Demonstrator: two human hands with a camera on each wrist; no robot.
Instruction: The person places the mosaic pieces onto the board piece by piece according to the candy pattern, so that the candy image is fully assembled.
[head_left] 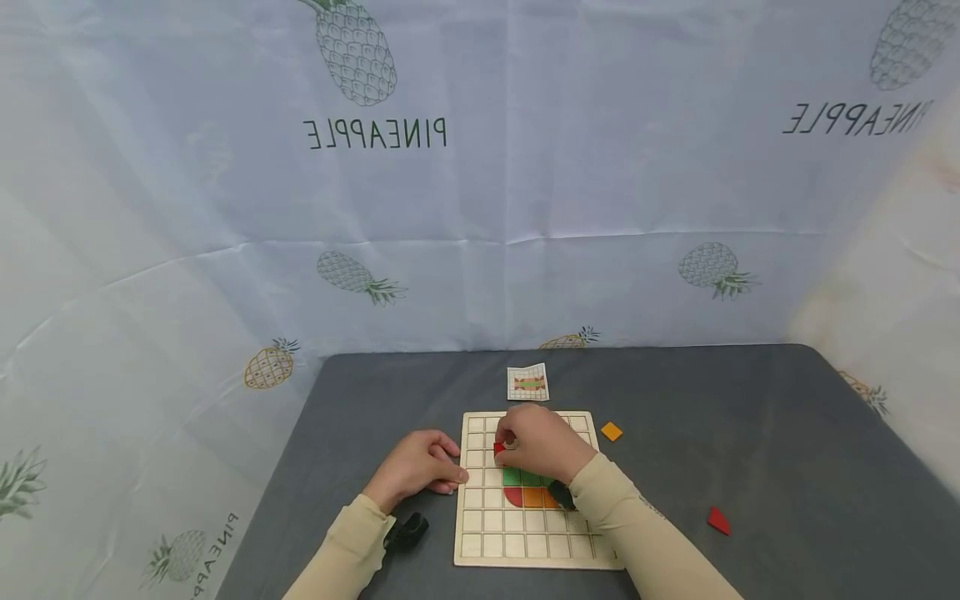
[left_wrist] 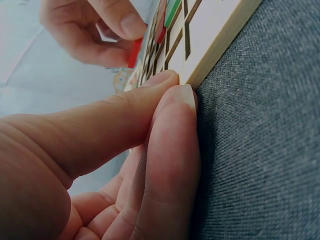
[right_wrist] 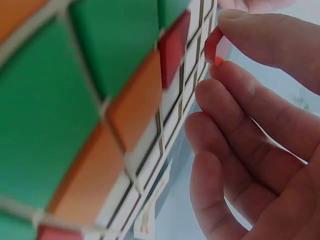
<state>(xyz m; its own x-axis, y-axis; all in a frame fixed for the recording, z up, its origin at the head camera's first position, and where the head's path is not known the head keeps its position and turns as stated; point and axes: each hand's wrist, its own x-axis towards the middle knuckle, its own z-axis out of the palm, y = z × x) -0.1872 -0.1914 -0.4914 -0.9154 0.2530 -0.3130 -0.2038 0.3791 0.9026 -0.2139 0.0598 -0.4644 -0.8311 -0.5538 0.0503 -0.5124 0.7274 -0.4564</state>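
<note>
A light wooden grid board [head_left: 480, 546] lies on the dark table. My left hand [head_left: 420, 465] pinches its left edge; in the left wrist view the thumb [left_wrist: 150, 90] is at the top edge and the index finger against the side. Above the board's upper left part, my right hand [head_left: 546, 442] holds a small red piece [right_wrist: 212, 47] between thumb and index finger. Green tiles [right_wrist: 120, 45], orange tiles [right_wrist: 137, 95] and red pieces [right_wrist: 174, 47] sit in the grid's cells. The right hand and forearm hide part of them in the head view.
Behind the board lies a small pattern card [head_left: 528, 384] with a coloured figure on a grid. An orange square tile [head_left: 612, 431] lies right of the board, and a loose red piece [head_left: 718, 521] farther right. A pineapple-print cloth [head_left: 480, 292] hangs behind the table [head_left: 690, 433].
</note>
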